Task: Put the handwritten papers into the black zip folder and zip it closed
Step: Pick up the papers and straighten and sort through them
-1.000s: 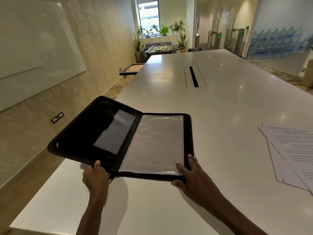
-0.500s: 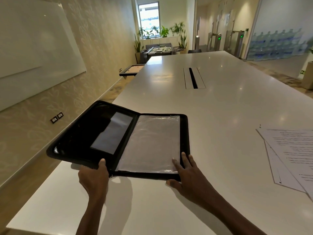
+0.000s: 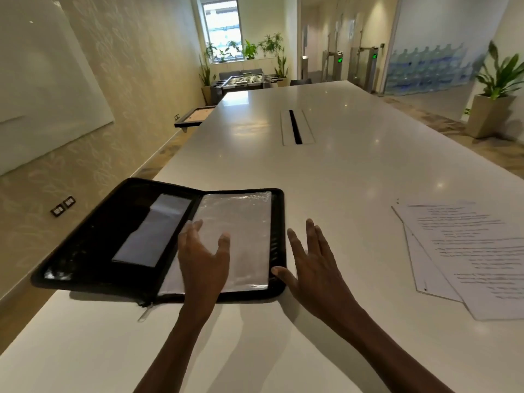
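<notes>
The black zip folder (image 3: 93, 239) lies open on the white table (image 3: 354, 165), its left half hanging past the table's left edge. Clear plastic sleeves (image 3: 246, 222) fill its right half; a pale pocket panel sits on the left half. My left hand (image 3: 202, 259) hovers open over the sleeves, holding nothing. Just off the folder's right edge is my right hand (image 3: 310, 268), fingers spread, thumb near the bottom right corner. The handwritten papers (image 3: 465, 251), a loose fanned stack, rest on the table to the far right, apart from both hands.
A cable slot (image 3: 295, 127) is set in the table's middle further back. A whiteboard (image 3: 42, 89) hangs on the left wall. The table's left edge runs beside the floor. A potted plant (image 3: 494, 100) stands at the far right.
Both hands have let go of the folder's near edge. My left hand moved right over the sleeves; my right hand slid off to the folder's right side. The folder now lies flat.
</notes>
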### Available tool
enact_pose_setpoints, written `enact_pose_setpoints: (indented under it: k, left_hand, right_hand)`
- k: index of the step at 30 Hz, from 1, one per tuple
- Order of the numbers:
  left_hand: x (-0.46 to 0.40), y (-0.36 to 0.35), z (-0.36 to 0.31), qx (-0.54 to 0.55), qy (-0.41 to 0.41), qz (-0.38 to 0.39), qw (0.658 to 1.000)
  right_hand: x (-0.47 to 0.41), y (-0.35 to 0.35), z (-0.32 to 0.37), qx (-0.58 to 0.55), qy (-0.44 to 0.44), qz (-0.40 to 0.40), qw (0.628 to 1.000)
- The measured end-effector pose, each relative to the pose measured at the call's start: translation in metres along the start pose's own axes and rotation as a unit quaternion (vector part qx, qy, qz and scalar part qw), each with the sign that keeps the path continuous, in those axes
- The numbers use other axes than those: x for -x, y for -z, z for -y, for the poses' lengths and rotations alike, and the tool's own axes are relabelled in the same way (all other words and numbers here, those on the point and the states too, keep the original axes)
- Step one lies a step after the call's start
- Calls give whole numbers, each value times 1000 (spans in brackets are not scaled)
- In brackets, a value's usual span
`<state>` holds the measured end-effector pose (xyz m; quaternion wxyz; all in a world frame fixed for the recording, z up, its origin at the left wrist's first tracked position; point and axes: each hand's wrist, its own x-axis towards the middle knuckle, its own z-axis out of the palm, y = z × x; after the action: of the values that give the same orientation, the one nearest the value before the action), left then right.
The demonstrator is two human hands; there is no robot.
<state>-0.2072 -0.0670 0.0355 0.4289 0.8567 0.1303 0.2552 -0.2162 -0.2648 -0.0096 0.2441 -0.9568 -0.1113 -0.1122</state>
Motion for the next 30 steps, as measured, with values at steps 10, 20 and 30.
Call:
enact_pose_setpoints:
  k: [10, 20, 30]
  left_hand:
    - [27, -102, -90, 82, -65, 132, 986]
    - [62, -205, -151, 48, -101, 256, 960]
    - [103, -282, -182, -74, -112, 367, 920]
  right_hand:
    - [11, 59, -75, 19, -111, -52, 992]
    - [21, 111, -164, 59, -211, -68, 973]
    - [36, 151, -251, 95, -326, -73, 938]
